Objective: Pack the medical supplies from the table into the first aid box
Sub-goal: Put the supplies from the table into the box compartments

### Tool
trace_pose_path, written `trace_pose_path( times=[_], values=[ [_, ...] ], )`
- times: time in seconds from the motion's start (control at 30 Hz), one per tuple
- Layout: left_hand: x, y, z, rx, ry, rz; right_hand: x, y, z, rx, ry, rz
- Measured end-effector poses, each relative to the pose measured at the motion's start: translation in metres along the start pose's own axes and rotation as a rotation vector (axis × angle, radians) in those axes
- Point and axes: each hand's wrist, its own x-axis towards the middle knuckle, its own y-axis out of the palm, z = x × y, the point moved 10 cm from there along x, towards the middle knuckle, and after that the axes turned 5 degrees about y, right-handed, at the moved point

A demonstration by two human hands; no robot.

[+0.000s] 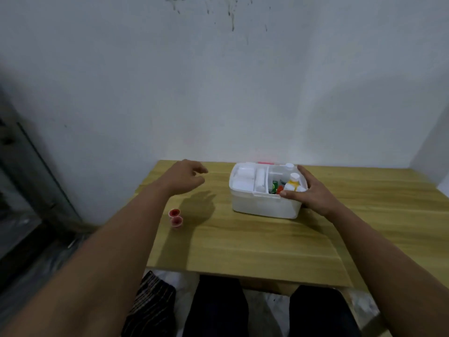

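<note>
A white first aid box point(260, 205) stands open near the back of the wooden table. Inside it lie white rolls point(260, 180) on the left, and a white bottle with a yellow band point(293, 182) plus green and red items on the right. My right hand point(311, 193) grips the box's right end, fingers over the rim. My left hand point(188, 177) hovers above the table left of the box, fingers loosely apart and holding nothing. Two small red cups point(175, 217) stand on the table near its left edge, below my left hand.
The wooden table point(255, 244) stands against a white wall. A dark glass door is at the left. My legs and a striped cloth point(150, 305) show below the table's front edge.
</note>
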Motion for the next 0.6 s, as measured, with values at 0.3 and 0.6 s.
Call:
trace_pose_path(
  times=[0.3, 0.6],
  values=[
    [-0.078, 0.037, 0.076, 0.143, -0.2, 0.303, -0.001, 0.0, 0.003, 0.003, 0.025, -0.016],
    [-0.074, 0.038, 0.057, 0.149, -0.115, 0.15, -0.001, -0.002, 0.0, 0.009, 0.043, -0.02]
  ],
)
